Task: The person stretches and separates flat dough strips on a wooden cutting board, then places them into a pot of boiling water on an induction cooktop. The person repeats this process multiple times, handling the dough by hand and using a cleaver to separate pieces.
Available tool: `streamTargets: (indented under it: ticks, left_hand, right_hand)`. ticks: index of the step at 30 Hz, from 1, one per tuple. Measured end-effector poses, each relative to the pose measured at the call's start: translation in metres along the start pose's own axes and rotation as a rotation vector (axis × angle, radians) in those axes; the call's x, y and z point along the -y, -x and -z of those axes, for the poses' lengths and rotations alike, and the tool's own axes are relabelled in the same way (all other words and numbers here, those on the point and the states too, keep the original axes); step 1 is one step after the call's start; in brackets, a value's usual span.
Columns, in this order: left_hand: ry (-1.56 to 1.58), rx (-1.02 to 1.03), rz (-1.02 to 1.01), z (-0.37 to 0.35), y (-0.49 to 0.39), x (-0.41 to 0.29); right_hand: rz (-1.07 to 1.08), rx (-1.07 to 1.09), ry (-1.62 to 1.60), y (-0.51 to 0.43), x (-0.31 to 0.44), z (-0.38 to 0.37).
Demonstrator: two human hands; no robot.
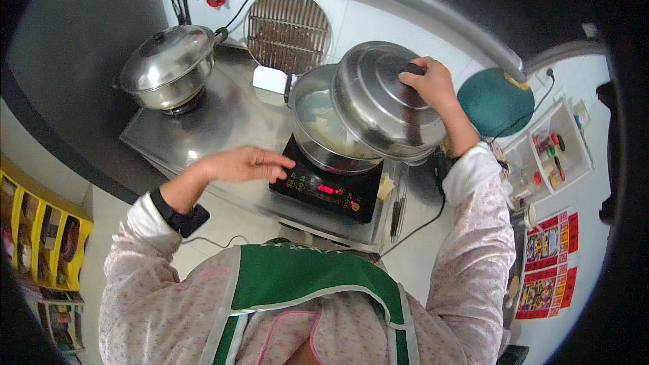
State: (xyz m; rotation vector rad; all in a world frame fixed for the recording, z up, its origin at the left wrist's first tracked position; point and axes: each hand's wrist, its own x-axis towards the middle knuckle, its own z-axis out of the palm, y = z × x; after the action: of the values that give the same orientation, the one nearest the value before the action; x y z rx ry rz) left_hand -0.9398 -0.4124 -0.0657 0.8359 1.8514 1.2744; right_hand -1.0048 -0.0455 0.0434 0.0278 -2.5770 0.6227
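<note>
My right hand point(428, 83) grips the black knob of a domed steel lid point(375, 96). The lid is tilted and covers the right part of a steel pot point(299, 132). Pale food in liquid point(324, 121) shows through the uncovered left side; the lid hides the rest. Beneath the pot is a black induction cooker point(324, 192) with a lit red display. My left hand point(248, 165), slightly blurred, hovers by the cooker's left front edge. Its fingers are apart and it holds nothing.
A lidded steel wok point(167, 71) stands on the steel counter point(223, 106) at the back left. A round rack point(287, 30) leans against the wall. Right of the cooker lie a knife-like tool point(397, 218) and a power cord point(421, 225). A green round board point(494, 101) is farther right.
</note>
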Motion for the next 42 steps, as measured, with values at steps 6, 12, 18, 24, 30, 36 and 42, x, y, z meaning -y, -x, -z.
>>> streamTargets:
  ticks: [6,12,18,24,30,36,42]
  left_hand:
    - [0.28,-0.155,-0.013,-0.027,0.042,0.057]
    - [0.385,-0.301,0.015,-0.031,0.07,0.09]
    - [0.443,-0.204,-0.006,-0.031,0.046,0.102]
    - [0.461,0.133,0.017,-0.067,-0.007,0.104]
    - [0.317,0.402,0.101,-0.14,-0.047,0.092]
    - [0.221,0.572,0.098,-0.257,-0.052,0.067]
    - [0.056,0.887,0.04,-0.445,-0.011,0.023]
  right_hand:
    - [0.049,0.214,0.059,-0.03,0.033,-0.063]
    - [-0.033,0.299,0.046,-0.027,0.029,-0.08]
    - [-0.077,0.346,-0.005,-0.011,0.032,-0.074]
    - [0.009,-0.074,-0.064,0.088,0.041,-0.036]
    - [-0.27,-0.021,-0.129,0.297,0.031,0.006]
    - [-0.889,-0.157,-0.1,0.54,0.054,0.067]
    - [-1.27,-0.519,-0.097,0.806,0.114,0.123]
